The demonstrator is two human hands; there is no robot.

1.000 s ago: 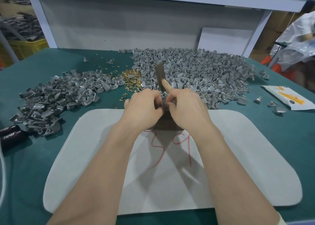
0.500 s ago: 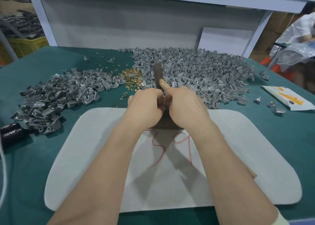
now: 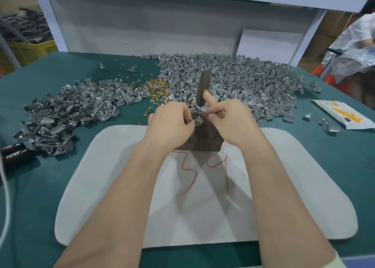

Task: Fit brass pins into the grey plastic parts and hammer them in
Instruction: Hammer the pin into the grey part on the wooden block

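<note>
Currently two hands work over one dark block [image 3: 207, 142], which stands on the far edge of one white mat [image 3: 121, 186] on the green desk [image 3: 304, 156]. The mat bears the red figures 39.

Count of stock:
- Two piles of grey parts: a left pile [image 3: 71, 109] and a larger right pile [image 3: 243, 81], both beyond the mat.
- One heap of brass pins [image 3: 158, 88] between the two piles, with loose pins scattered around it.
- Three stray parts [image 3: 332, 128] lying between the right pile and one white-and-yellow packet [image 3: 343, 113].
- Two black rolls [image 3: 14, 155] marked TAPER at the left desk edge, with one white cable [image 3: 6, 186] just beside them.

Left hand [image 3: 170, 123]: fingers curled tight, thumb and fingertips pinching one grey part [image 3: 196, 118] just above the top of the block.

Right hand [image 3: 229, 121]: fingers curled round the wooden handle of one hammer [image 3: 203, 83]. The handle emerges past the forefinger and the metal head points up and away, over the right pile. Thumb and forefinger tips sit close against the held part. Whether they also pinch a pin cannot be told; the spot is too small to resolve.

The two hands are nearly touching, with the part between them.
</note>
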